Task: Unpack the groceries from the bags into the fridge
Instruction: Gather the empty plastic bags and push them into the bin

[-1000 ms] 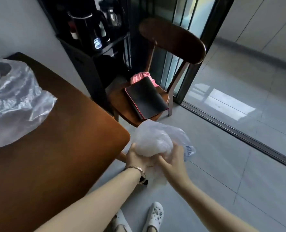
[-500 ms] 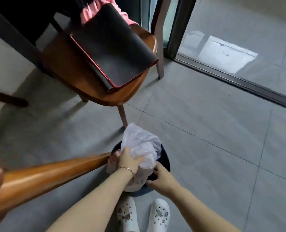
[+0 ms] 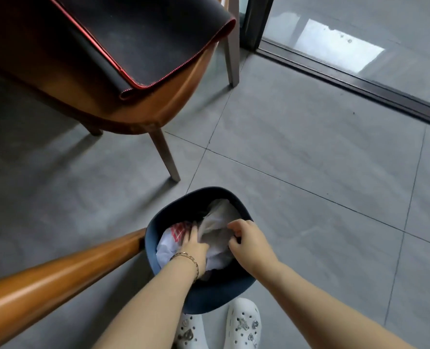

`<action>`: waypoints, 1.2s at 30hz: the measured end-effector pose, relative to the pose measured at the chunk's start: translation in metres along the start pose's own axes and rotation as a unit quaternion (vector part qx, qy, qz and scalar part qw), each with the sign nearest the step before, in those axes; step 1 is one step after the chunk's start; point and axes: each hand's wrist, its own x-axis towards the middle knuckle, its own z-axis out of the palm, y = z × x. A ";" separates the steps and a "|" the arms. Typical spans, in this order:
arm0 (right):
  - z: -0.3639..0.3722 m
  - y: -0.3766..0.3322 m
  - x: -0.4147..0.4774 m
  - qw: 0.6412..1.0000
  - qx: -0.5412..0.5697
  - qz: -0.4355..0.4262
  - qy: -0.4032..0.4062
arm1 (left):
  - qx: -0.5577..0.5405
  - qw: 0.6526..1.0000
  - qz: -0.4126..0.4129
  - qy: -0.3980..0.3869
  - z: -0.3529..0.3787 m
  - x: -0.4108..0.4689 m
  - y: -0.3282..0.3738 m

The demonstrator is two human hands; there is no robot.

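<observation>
A crumpled clear plastic bag point(image 3: 219, 222) lies inside a dark blue bin point(image 3: 209, 191) on the floor in front of my feet. Beside it in the bin is a white bag with red print point(image 3: 173, 233). My left hand point(image 3: 192, 245) reaches into the bin with its fingers stretched out, pressing flat on the bags. My right hand point(image 3: 249, 244) is over the bin's right side, fingers curled onto the clear bag. No groceries and no fridge are in view.
A wooden chair point(image 3: 158, 107) with a black red-edged mat point(image 3: 146, 34) on its seat stands just beyond the bin. A rounded wooden table edge point(image 3: 58, 278) touches the bin's left side. A sliding-door track point(image 3: 360, 84) crosses the grey tiled floor at right.
I have bent down from the table to the bin. The clear bag, held up in both hands before, has gone down into the bin, and my left hand now presses on it.
</observation>
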 end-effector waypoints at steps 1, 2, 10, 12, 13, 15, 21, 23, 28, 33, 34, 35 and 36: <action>-0.005 -0.004 -0.006 1.000 -0.004 0.002 -0.003 | -0.037 0.999 -0.002 0.035 -0.011 -0.007 0.003; -0.012 -0.009 -0.013 1.000 -0.009 0.007 -0.008 | -0.081 0.995 -0.021 0.063 -0.025 -0.020 0.007; -0.112 -0.102 -0.112 0.987 -0.123 0.027 -0.104 | -0.074 0.994 -0.048 0.066 -0.117 -0.176 0.035; -0.145 -0.137 -0.149 0.977 -0.183 0.008 -0.109 | -0.077 0.991 -0.040 0.098 -0.138 -0.231 0.043; -0.162 -0.154 -0.168 0.972 -0.208 0.000 -0.109 | -0.081 0.989 -0.041 0.114 -0.149 -0.260 0.048; -0.193 -0.188 -0.211 0.964 -0.246 -0.022 -0.095 | -0.086 0.983 -0.044 0.159 -0.169 -0.322 0.056; -0.253 -0.296 -0.341 0.936 -0.312 -0.159 -0.023 | -0.172 0.924 -0.016 0.342 -0.207 -0.502 0.044; -0.251 -0.328 -0.373 0.928 -0.316 -0.197 -0.016 | -0.197 0.898 -0.016 0.393 -0.204 -0.551 0.021; -0.214 -0.400 -0.425 0.885 -0.366 -0.288 0.020 | -0.182 0.819 -0.044 0.543 -0.175 -0.631 -0.084; -0.154 -0.457 -0.459 0.875 -0.348 -0.334 0.026 | -0.133 0.755 -0.197 0.611 -0.131 -0.673 -0.221; -0.139 -0.467 -0.462 0.873 -0.351 -0.337 0.028 | -0.130 0.752 -0.228 0.604 -0.123 -0.678 -0.246; -0.125 -0.477 -0.464 0.870 -0.356 -0.339 0.035 | -0.132 0.756 -0.249 0.591 -0.117 -0.682 -0.268; -0.111 -0.486 -0.466 0.868 -0.359 -0.342 0.045 | -0.141 0.765 -0.259 0.572 -0.114 -0.683 -0.289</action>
